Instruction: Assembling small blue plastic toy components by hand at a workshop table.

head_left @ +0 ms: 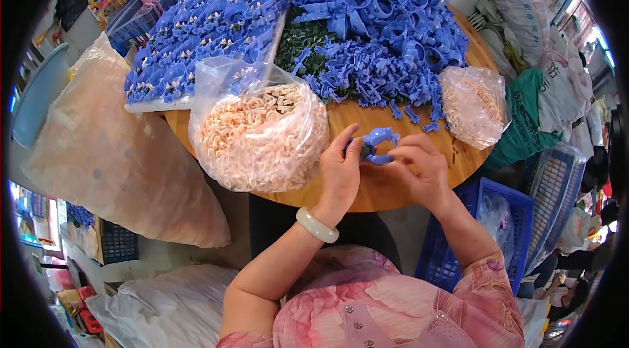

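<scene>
- Blouse [393, 292]: pink cloth, patterned with large soft-edged flowers in paler and deeper rose.
- Button row [358, 326]: small, round, glittering buttons on a mauve-pink strip down the blouse's front.
- Sparkling studs [442, 323]: a cluster of tiny bright dots, right of the button row.
- Right sleeve [488, 299]: short, pink, with a purplish flower, right of the button row.
- Left sleeve [244, 340]: matching pink, left of the button row, only partly in view.
- Bangle [318, 225]: thick, glossy, milky-white ring around the left wrist, ahead of the button row.
- Left hand [342, 168] and right hand [422, 168]: both bare.
</scene>
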Available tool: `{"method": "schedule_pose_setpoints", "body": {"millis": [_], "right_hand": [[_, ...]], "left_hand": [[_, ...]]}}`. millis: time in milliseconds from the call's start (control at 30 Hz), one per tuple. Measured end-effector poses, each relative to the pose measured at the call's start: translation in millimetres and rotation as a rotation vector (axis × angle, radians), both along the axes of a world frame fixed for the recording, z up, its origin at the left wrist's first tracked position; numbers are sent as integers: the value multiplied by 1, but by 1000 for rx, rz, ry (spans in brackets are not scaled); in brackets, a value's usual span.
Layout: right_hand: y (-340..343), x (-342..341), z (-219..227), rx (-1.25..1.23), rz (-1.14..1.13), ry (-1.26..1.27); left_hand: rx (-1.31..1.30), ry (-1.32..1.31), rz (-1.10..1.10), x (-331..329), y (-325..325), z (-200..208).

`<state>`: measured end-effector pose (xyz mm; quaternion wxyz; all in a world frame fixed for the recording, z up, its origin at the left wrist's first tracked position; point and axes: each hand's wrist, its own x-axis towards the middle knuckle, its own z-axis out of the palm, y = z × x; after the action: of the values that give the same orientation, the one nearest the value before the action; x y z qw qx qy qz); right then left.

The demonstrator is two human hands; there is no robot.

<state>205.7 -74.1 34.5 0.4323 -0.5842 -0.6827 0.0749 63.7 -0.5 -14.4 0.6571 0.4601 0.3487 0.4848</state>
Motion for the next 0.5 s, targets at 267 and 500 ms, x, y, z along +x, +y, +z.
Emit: {"method": "schedule_pose_setpoints", "body": {"millis": [267,500], "right_hand": [[7,30,-3,-295,38,535],[9,33,-6,-193,137,616]], "left_hand": [[260,89,-99,-14,-3,38],[585,132,-224,-19,9,49]]}}
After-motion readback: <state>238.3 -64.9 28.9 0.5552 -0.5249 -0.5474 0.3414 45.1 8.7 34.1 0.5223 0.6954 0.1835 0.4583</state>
